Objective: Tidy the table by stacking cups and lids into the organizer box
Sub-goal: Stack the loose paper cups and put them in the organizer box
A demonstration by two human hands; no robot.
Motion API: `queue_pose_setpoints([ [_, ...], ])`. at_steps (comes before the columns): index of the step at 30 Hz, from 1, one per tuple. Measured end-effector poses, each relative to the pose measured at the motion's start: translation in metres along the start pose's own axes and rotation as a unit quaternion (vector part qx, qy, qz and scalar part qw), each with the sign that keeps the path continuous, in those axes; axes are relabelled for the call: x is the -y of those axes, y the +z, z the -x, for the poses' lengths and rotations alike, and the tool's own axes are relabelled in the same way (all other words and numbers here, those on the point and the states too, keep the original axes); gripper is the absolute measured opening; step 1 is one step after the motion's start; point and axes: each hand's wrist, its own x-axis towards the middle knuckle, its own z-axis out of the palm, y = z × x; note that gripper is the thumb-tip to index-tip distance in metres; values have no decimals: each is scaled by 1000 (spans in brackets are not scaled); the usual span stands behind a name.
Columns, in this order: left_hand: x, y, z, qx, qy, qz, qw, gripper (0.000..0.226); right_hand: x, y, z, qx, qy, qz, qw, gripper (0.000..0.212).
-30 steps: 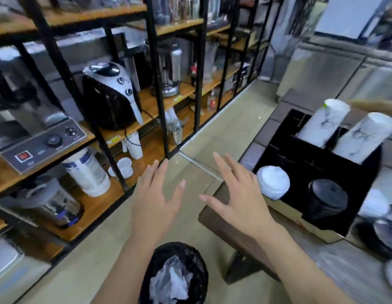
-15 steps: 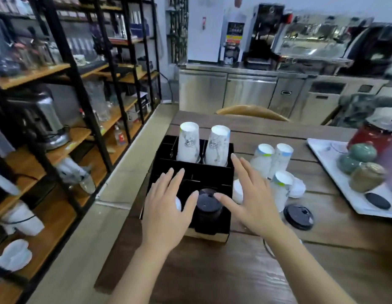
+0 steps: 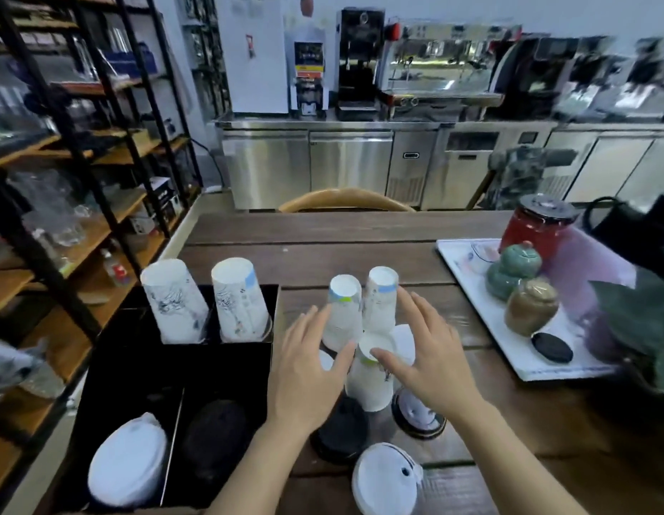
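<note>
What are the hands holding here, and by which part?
Nothing yet. Both hands are open: the left hand beside an upturned cup, the right hand with fingertips over the nearest cup.

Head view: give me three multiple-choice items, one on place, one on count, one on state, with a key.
1. Where is the organizer box relative to the loose cups?
A. To their left
B. To their right
C. Beyond them, by the chair

2. How many upside-down cups stand loose on the table between the hands?
A. One
B. Three
C. Five

3. What is the state of the left hand?
A. Closed round a lid
B. Open, fingers spread by the cups
C. Resting inside the box

Key: 1 A, the box sits left of the loose cups. 2 B, two cups behind and one in front. 3 B, its fingers are spread, as are those of the right hand.
</note>
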Motion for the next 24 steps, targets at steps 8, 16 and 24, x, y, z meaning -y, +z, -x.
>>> queue_pose_setpoints([
  [8, 13, 53, -20, 74, -52, 17, 996, 72, -33, 43, -1, 81, 58, -41, 994, 105],
  [16, 20, 83, -33, 159, -86, 94, 979, 56, -40, 72, 0, 143, 145, -198, 959, 77],
  [24, 26, 91, -38, 182, -122, 194, 956, 40, -36, 67, -3, 99, 153, -262, 948, 53],
])
